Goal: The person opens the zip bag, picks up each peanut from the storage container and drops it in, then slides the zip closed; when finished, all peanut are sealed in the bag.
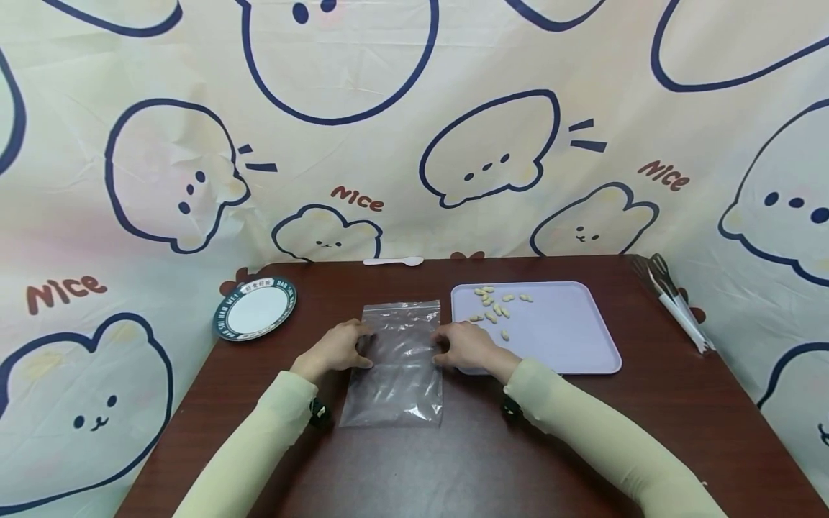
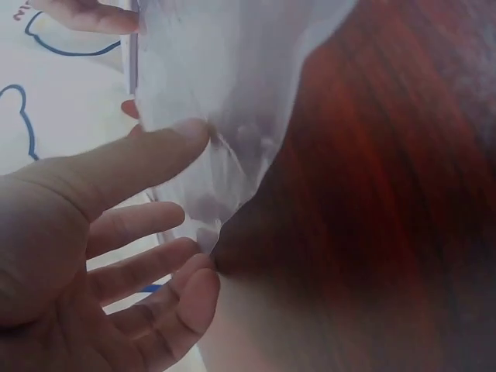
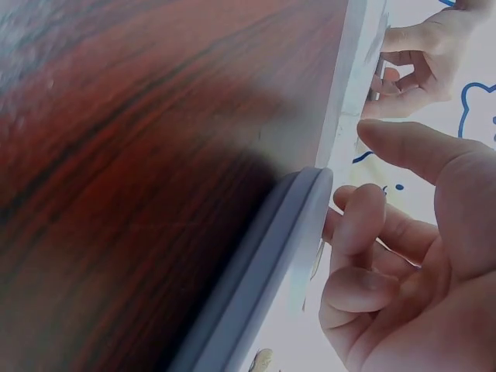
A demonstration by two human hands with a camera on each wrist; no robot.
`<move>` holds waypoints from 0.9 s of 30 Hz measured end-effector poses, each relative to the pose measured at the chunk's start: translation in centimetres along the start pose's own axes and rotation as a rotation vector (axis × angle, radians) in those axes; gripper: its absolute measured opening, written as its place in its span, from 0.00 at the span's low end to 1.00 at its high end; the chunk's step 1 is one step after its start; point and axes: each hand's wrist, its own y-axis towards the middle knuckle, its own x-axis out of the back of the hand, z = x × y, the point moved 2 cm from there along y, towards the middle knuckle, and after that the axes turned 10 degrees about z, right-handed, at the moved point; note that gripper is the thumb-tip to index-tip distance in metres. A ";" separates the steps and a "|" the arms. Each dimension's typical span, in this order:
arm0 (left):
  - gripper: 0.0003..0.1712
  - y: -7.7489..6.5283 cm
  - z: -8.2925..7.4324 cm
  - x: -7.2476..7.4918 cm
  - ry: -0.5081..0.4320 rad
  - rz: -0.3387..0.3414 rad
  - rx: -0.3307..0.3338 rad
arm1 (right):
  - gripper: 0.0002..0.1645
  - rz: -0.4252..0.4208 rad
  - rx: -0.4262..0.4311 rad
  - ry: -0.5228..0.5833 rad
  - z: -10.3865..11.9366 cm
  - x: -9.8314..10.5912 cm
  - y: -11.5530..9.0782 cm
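While the clear bag (image 1: 403, 381) lies left of the tray (image 1: 560, 331), the left hand (image 1: 340, 346) and, nearer the tray, the right hand (image 1: 468, 345) flank the bag, loose, pinching nothing; light, even pressure should steady both edges.

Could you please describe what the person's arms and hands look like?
The left sleeve and right sleeve are long, pale yellow-green and plain, with no markings visible. A small black item sits at the left wrist and another at the right wrist; their details are too small to tell. The left hand and right hand are bare, with no gloves.
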 end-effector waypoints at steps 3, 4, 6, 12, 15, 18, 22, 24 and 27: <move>0.35 0.1 0.0 -0.1 0.006 -0.012 0.000 | 0.24 0.001 0.008 0.006 0.0 0.0 0.0; 0.34 0.1 0.0 -0.1 0.007 -0.019 -0.003 | 0.24 0.003 0.009 0.008 0.0 0.0 0.0; 0.31 0.1 -0.1 -0.2 0.003 -0.030 -0.006 | 0.24 0.009 0.012 0.011 0.1 0.0 -0.1; 0.24 -0.1 -0.2 -0.3 0.023 -0.075 -0.029 | 0.24 0.019 0.012 0.026 0.3 0.2 -0.3; 0.26 -0.1 -0.1 -0.4 0.024 -0.082 -0.029 | 0.24 0.019 0.007 0.036 0.3 0.3 -0.3; 0.35 0.0 0.0 -0.6 -0.001 -0.053 0.001 | 0.23 0.016 0.008 0.039 0.2 0.3 -0.3; 0.40 0.1 0.0 -0.8 -0.016 -0.023 0.027 | 0.22 0.010 0.016 0.035 0.3 0.1 -0.3; 0.36 0.2 -0.1 -0.8 -0.002 -0.033 0.011 | 0.22 0.003 0.017 0.033 0.3 0.1 -0.2; 0.29 0.1 -0.1 -0.7 0.021 -0.062 -0.012 | 0.23 -0.011 0.017 0.029 0.4 0.1 -0.1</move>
